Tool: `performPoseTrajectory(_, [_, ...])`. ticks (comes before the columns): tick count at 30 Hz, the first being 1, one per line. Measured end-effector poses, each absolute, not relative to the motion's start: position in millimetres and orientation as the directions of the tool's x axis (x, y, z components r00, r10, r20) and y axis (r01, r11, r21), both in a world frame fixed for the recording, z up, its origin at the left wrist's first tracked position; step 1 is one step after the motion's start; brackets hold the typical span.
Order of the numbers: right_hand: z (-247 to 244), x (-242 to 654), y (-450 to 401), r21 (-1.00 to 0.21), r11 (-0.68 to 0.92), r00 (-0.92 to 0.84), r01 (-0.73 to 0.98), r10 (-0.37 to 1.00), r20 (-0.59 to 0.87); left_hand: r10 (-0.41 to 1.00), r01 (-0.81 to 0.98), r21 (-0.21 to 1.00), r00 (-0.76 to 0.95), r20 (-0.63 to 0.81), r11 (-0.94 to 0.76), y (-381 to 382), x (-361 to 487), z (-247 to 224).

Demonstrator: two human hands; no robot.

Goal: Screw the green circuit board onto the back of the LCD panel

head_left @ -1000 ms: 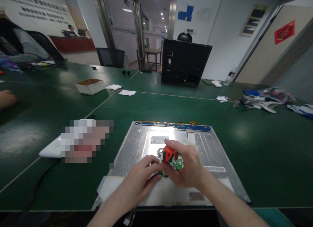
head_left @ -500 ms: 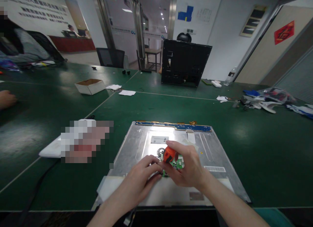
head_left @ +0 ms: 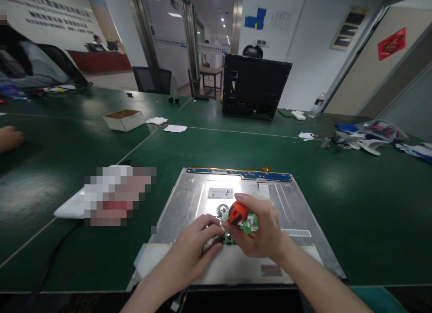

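Observation:
A silver metal panel (head_left: 189, 200) lies flat on the green table, with a blue circuit strip (head_left: 229, 173) along its far edge. Near its middle is a small green circuit board (head_left: 250, 224), partly covered by the hands. My right hand (head_left: 261, 227) is closed around an orange and black screwdriver (head_left: 238, 212) above the board; the tool's tip is hidden. My left hand (head_left: 199, 241) has its fingers bent together at the board's left edge, and what they pinch is too small to make out.
A black monitor back (head_left: 256, 86) stands at the far side. An open white box (head_left: 124, 120) and papers sit at back left. A white, partly pixelated object (head_left: 70, 206) lies left of the panel. A person's hand (head_left: 10, 138) rests at far left; bags and gloves lie right.
My right hand and the screwdriver have shifted slightly to the right, and the handle leans more. More of the green board shows. My left hand has hardly moved.

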State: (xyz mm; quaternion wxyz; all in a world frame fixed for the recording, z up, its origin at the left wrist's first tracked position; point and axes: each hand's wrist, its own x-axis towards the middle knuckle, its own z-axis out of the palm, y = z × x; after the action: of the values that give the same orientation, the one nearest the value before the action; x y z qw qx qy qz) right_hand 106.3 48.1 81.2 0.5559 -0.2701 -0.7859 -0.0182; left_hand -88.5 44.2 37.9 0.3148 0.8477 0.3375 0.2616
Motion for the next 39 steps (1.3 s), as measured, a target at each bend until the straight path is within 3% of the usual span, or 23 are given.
performPoseTrajectory(6, [80,112,50,-0.289,0.839,-0.181,0.461,0.408,0.895,0.757,0.424,0.731,0.625,0.190,-0.534,44,-88,43])
performPoseTrajectory(14, [90,128,61,-0.455,0.812,0.005,0.364,0.487,0.873,0.826,0.481,0.730,0.525,0.203,-0.486,42,-92,49])
performPoseTrajectory(18, [105,152,61,-0.533,0.746,0.051,0.400,0.563,0.825,0.831,0.550,0.636,0.469,0.300,-0.541,47,-92,56])
performPoseTrajectory(22, [108,184,52,-0.618,0.618,0.172,0.486,0.626,0.761,0.817,0.691,0.438,0.458,0.351,-0.575,58,-80,65])
performPoseTrajectory(24, [105,200,49,-0.755,0.530,0.262,0.386,0.722,0.641,0.822,0.766,0.308,0.487,0.295,-0.565,66,-69,71])
performPoseTrajectory(26, [99,215,47,-0.930,0.338,0.370,0.141,0.853,0.367,0.837,0.815,0.201,0.510,0.197,-0.544,75,-57,80])
performPoseTrajectory(27, [95,222,48,-0.955,0.282,0.367,0.086,0.883,0.294,0.847,0.831,0.169,0.509,0.151,-0.530,80,-52,85])
performPoseTrajectory(32, [73,251,50,-0.994,0.082,0.268,-0.075,0.961,0.059,0.898,0.901,0.075,0.432,-0.080,-0.427,107,-36,101])
performPoseTrajectory(39, [50,264,39,-0.981,-0.070,0.215,-0.182,0.970,-0.109,0.907,0.911,0.060,0.412,-0.083,-0.408,126,-26,85])
